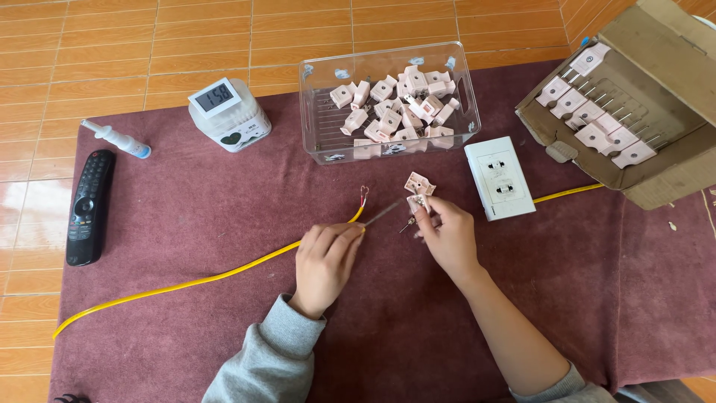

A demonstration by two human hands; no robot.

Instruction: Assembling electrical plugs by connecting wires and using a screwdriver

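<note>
— Nearest the camera?
— Grey sleeves, then two hands over a maroon table cloth (186,246). Left hand (325,261) curled shut around a yellow cable (224,275), pinched just behind its stripped end.
— Cable's lie?
— Long axis running from low on the left up toward the right, rising through the fist. Bared red and white wire tips (364,195) pointing up and away, past the knuckles.
— Right hand?
— Right hand (447,235) closed on a small pink plug half (416,203) at the fingertips, open face turned toward the wire tips. Also a thin grey tool (384,213) slanting between the two hands, tip toward the left hand; cannot tell which fingers grip it.
— Just beyond?
— Second pink plug piece (419,183) lying on the cloth, close above the held one. White socket block (498,177) just to the right, more yellow cable leaving its far side.
— Farther still?
— Clear plastic bin (317,112) of pink plug parts at centre, cardboard box (656,45) of assembled plugs at far right. To the left: digital timer (215,97) on a white jar, a white spray bottle (115,139), a black remote (88,207) lying lengthwise.
</note>
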